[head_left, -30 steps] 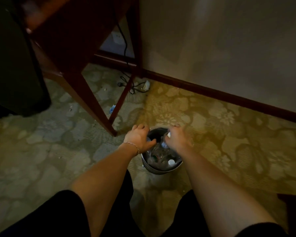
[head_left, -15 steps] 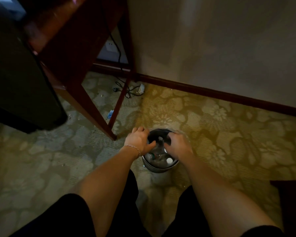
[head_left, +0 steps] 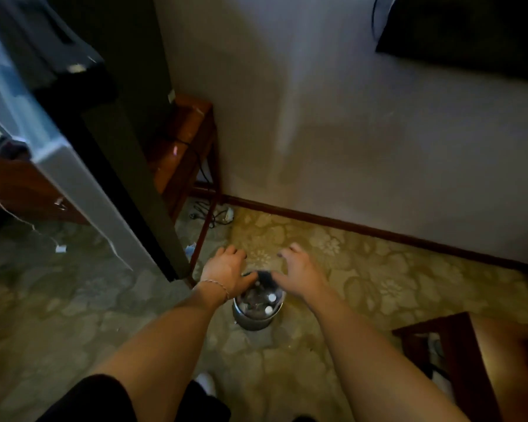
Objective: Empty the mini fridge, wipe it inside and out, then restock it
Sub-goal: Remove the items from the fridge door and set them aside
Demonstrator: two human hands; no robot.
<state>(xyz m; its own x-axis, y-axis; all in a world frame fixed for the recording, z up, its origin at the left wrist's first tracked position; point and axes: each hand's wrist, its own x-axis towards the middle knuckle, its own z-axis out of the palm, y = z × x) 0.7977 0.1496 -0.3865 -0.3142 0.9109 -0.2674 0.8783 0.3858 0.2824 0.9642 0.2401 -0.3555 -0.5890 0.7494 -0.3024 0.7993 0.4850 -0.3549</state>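
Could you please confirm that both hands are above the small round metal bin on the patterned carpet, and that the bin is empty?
Not quite: the small round metal bin is not empty. The head view shows clear plastic bottles with white caps inside it. The rest holds: the left hand and right hand are above it, on the patterned carpet.

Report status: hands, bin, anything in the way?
Left hand and right hand open above bin, holding nothing. Bin upright, bottles inside. Fridge door open, close on the left.
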